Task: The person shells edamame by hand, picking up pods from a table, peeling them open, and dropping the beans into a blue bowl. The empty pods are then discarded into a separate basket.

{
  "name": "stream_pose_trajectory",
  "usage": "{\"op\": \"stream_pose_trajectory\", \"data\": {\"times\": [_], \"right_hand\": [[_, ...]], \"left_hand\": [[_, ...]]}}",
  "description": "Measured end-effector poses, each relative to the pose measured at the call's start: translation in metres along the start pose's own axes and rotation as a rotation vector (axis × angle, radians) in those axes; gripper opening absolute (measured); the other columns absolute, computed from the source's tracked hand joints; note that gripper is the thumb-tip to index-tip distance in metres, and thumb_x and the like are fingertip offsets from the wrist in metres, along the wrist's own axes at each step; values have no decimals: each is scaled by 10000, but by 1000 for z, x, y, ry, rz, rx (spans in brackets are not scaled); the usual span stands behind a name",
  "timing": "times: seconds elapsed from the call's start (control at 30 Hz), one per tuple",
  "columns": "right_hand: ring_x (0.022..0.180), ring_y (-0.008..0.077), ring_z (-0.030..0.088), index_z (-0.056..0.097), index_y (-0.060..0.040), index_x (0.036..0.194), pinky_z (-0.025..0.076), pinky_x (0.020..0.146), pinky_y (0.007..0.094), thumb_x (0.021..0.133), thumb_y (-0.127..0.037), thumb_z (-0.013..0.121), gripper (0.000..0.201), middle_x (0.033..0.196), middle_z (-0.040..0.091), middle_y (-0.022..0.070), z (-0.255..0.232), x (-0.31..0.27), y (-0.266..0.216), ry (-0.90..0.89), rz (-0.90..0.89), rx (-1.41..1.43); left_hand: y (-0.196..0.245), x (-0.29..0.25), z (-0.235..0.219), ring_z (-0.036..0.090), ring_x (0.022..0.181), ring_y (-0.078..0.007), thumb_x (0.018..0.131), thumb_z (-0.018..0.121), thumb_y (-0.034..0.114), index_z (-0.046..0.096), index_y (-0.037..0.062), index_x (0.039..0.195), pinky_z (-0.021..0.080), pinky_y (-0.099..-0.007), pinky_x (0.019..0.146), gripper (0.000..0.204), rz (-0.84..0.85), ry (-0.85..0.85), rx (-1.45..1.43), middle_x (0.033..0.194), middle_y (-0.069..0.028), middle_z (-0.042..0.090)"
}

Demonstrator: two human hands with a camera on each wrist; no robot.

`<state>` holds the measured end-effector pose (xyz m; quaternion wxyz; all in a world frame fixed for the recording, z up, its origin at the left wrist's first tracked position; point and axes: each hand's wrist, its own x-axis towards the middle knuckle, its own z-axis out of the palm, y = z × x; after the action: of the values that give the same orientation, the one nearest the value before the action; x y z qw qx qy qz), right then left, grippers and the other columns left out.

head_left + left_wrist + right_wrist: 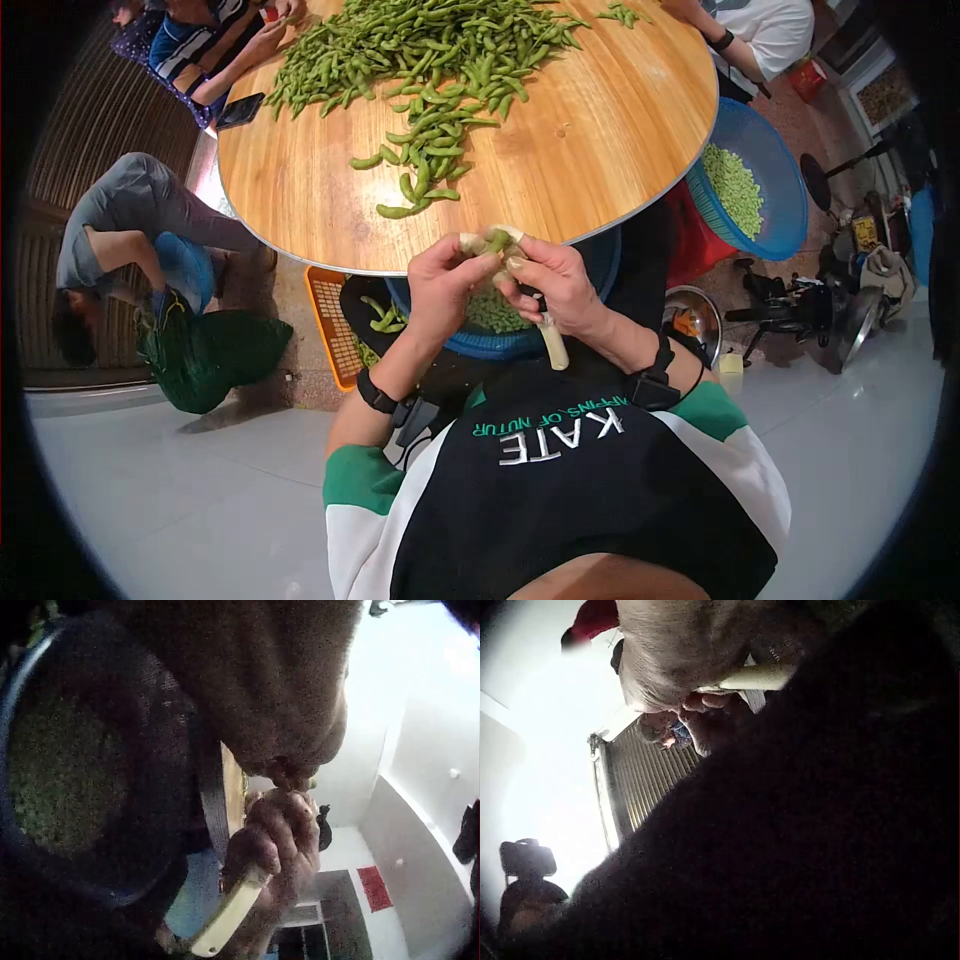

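At the frame's centre, our left hand [440, 290] and right hand [562, 290] meet, fingertips pinching a green pod [497, 241] beside the table's [600, 150] near edge. Our right hand also grips a pale handle [554, 345]. Below sits a blue basin [480, 350]; wood surface stretches right of the pod pile [400, 50], upper centre, towards the rim.

We are seeing a round wooden table [620, 150] standing on glossy pale floor tiles [250, 500], a ribbed brown shutter [85, 130] lining one side.
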<state>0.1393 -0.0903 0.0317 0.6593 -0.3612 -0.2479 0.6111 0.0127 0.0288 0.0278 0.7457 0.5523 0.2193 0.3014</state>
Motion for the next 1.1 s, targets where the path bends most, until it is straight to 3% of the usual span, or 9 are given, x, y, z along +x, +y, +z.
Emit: {"op": "stream_pose_trajectory", "data": {"times": [0.17, 0.3, 0.4, 0.53, 0.63, 0.73, 0.87, 0.97, 1.1], "right_hand": [[485, 52, 404, 496, -13, 1254, 335, 396, 176, 966, -133, 451, 315, 789, 567, 42, -7, -4, -8, -140, 93, 267], [494, 62, 403, 487, -37, 1248, 340, 391, 175, 974, -142, 448, 297, 803, 550, 71, -14, -1, -4, -104, 146, 313], [495, 68, 402, 491, -52, 1229, 343, 392, 179, 978, -140, 440, 271, 818, 554, 80, -10, -1, -6, -45, 172, 355], [488, 77, 404, 504, -55, 1202, 351, 399, 187, 976, -127, 433, 247, 846, 583, 81, -13, -1, -2, -93, 219, 494], [496, 74, 422, 512, -50, 1210, 349, 398, 186, 974, -125, 442, 258, 844, 590, 82, -14, -4, -2, -74, 174, 378], [501, 67, 440, 543, -31, 1174, 343, 393, 184, 963, -114, 458, 242, 829, 595, 75, -11, -5, -6, -19, 76, 57], [538, 88, 489, 570, 11, 1112, 397, 440, 238, 930, -125, 528, 231, 818, 601, 70, -13, -1, -4, 43, 28, -158], [600, 180, 542, 571, 38, 1079, 448, 544, 312, 863, -124, 616, 273, 806, 592, 99, -7, 0, -2, 255, -324, -740], [725, 326, 561, 576, 37, 1043, 458, 639, 370, 780, -104, 680, 316, 789, 543, 161, -10, 3, -5, 206, -635, -1132]], "left_hand": [[7, 3, -10, 463, 516, -88, 845, 656, 68, 615, 29, 986, 345, -216, 466, 151, -540, -233, -602, 672, -25, 562], [7, 3, -9, 481, 525, -103, 837, 659, 45, 616, 12, 989, 381, -243, 466, 162, -565, -180, -495, 676, -10, 561], [16, -1, 2, 583, 603, -136, 791, 695, 20, 610, -45, 1007, 471, -261, 553, 241, 516, -79, 826, 699, -73, 600], [18, 3, -1, 578, 580, -150, 775, 711, 44, 635, -47, 941, 459, -258, 540, 204, 780, -94, 1085, 712, -115, 617], [24, -3, 0, 531, 519, -118, 816, 690, 77, 661, -24, 864, 415, -244, 484, 116, 370, -101, 755, 679, -77, 627], [29, -3, 5, 473, 494, -32, 893, 632, 153, 673, 18, 821, 316, -174, 441, 159, -345, -33, 52, 644, 2, 602], [14, -5, 4, 487, 521, -47, 912, 596, 163, 640, -2, 780, 354, -202, 456, 215, -315, -38, 147, 618, -3, 579], [5, -15, 9, 519, 543, -84, 909, 585, 150, 623, -28, 817, 405, -254, 487, 204, -110, -61, 505, 605, -39, 569], [4, -22, 13, 574, 574, -282, 879, 578, 97, 590, -30, 849, 441, -363, 543, 131, 69, -41, 683, 665, -199, 549]]}}
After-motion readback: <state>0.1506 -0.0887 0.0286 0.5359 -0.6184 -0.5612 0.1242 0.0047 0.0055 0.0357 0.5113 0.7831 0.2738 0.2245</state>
